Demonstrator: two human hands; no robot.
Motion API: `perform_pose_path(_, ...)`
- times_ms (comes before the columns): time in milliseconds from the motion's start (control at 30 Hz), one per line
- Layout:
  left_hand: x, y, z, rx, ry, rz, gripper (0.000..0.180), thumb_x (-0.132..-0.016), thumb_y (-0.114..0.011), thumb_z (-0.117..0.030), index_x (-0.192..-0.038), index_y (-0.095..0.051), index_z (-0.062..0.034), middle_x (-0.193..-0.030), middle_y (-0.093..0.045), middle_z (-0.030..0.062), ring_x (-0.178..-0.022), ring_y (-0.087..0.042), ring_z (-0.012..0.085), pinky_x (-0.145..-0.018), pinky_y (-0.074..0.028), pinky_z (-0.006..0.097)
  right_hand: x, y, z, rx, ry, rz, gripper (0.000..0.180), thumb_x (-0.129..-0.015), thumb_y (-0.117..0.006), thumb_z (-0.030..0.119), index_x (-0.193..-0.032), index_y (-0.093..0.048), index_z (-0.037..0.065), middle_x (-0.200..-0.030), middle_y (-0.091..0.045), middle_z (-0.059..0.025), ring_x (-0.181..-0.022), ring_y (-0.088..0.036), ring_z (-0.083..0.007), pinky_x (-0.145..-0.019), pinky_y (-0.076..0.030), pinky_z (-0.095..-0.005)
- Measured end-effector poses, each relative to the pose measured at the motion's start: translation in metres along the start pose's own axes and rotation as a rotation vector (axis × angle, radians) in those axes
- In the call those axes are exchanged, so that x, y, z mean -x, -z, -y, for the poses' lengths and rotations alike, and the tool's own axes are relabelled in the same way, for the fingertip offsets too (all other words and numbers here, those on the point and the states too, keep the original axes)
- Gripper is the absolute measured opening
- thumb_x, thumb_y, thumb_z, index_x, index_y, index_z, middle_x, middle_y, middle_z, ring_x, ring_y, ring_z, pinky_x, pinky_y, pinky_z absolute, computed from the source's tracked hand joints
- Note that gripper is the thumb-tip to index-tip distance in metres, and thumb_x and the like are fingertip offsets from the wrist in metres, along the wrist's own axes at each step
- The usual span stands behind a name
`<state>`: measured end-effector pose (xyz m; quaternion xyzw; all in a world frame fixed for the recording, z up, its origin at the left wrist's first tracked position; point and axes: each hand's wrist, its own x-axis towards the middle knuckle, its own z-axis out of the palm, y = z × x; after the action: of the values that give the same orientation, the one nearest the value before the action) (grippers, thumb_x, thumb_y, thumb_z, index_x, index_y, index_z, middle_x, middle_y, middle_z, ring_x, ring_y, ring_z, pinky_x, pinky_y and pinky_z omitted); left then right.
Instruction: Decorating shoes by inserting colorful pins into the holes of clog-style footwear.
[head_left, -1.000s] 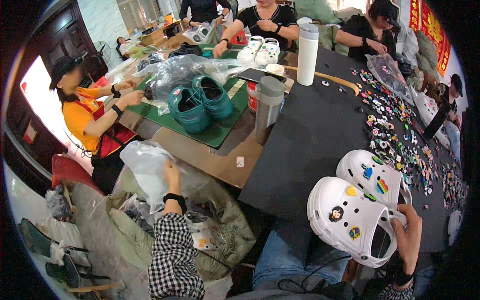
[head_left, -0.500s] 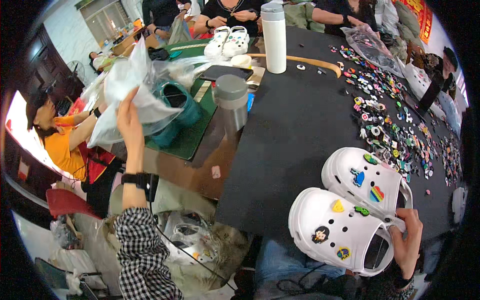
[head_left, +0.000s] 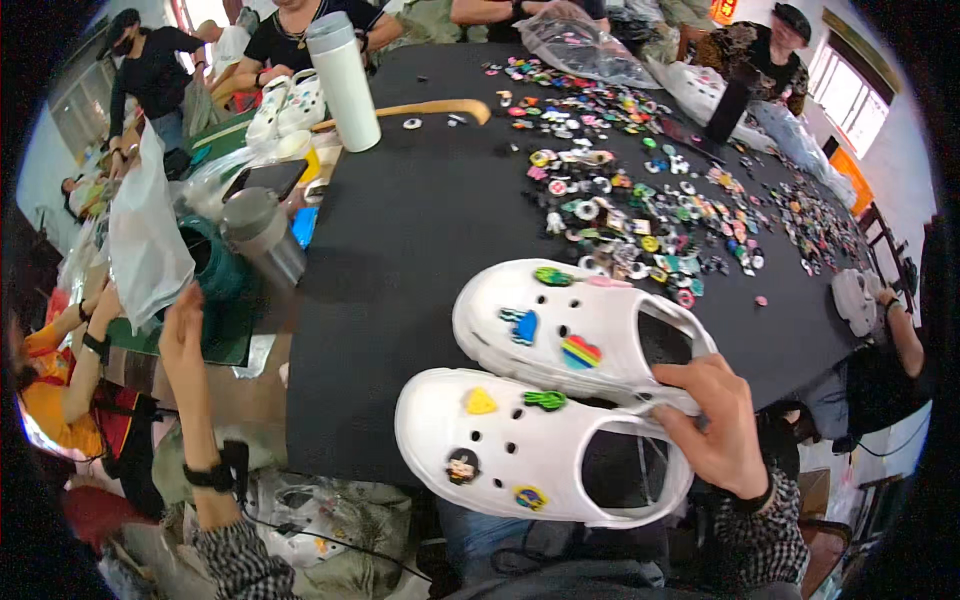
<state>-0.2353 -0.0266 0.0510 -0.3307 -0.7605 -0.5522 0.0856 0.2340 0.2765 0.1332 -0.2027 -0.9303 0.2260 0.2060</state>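
My right hand (head_left: 715,420) grips a pair of white clogs by their heel straps, thumb and fingers closed around them. The upper clog (head_left: 548,310) carries a rainbow heart, a blue charm and a green one; the lower clog (head_left: 470,420) has a yellow triangle, a green charm, a cartoon face and a round charm. Out to the left, my left hand (head_left: 183,335) reaches up with its fingers stretched out. A white translucent plastic bag (head_left: 150,235) is just above those fingertips, its lower edge close to them; I see no grip on it.
Many small colourful charms (head_left: 640,215) cover the right of the black table (head_left: 400,260). A white bottle (head_left: 345,90), a grey tumbler (head_left: 262,235), a teal container (head_left: 208,260) and another white pair of clogs (head_left: 290,105) stand at the left. Several people surround the table.
The view has turned right. My left hand is lower against the bag, which has shifted up and left from its fingers. My right hand still holds the clogs, now flatter and nearer the middle.
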Motion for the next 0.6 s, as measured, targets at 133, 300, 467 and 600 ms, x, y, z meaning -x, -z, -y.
perform_pose_path(133,0.075,-0.048,-0.119,0.053,0.11,0.202,0.028,-0.098,-0.05,-0.012,-0.121,-0.059,0.0021,-0.11,-0.064,0.0104,-0.103,-0.06,0.0168,-0.094,-0.046,0.031,0.0,-0.005,0.012,-0.27,-0.159,-0.166,0.037,-0.077,-0.067,0.004,-0.114,-0.065,0.005,-0.09,-0.068,-0.0125,-0.073,-0.062,-0.0244,-0.06,-0.047,-0.0337)
perform_pose_path(300,0.169,-0.087,-0.197,0.179,0.24,0.364,0.041,-0.088,-0.048,-0.003,-0.128,-0.051,0.0043,-0.125,-0.053,0.0159,-0.089,-0.062,0.0197,-0.079,-0.049,0.029,0.0,-0.014,0.025,-0.406,-0.18,-0.287,0.038,-0.079,-0.066,0.004,-0.117,-0.064,0.008,-0.07,-0.062,-0.012,-0.052,-0.053,-0.0186,-0.051,-0.042,-0.0303)
perform_pose_path(467,0.211,-0.111,-0.216,0.306,0.15,0.497,0.075,-0.094,-0.052,-0.022,-0.152,-0.01,0.0016,-0.155,-0.015,0.0196,-0.142,-0.023,0.0323,-0.114,-0.025,0.044,0.013,-0.044,0.05,-0.342,0.009,-0.273,0.041,-0.078,-0.065,0.006,-0.119,-0.061,0.006,-0.073,-0.063,-0.0163,-0.065,-0.062,-0.0321,-0.064,-0.049,-0.0414)
perform_pose_path(600,0.198,-0.134,-0.221,0.568,0.169,0.366,0.071,-0.094,-0.052,-0.014,-0.152,-0.013,0.0018,-0.156,-0.014,0.0197,-0.144,-0.018,0.0282,-0.116,-0.017,0.039,0.032,-0.046,0.067,-0.252,0.204,-0.127,0.049,-0.08,-0.067,0.009,-0.126,-0.054,0.0,-0.078,-0.062,-0.0137,-0.071,-0.061,-0.0314,-0.067,-0.049,-0.0419)
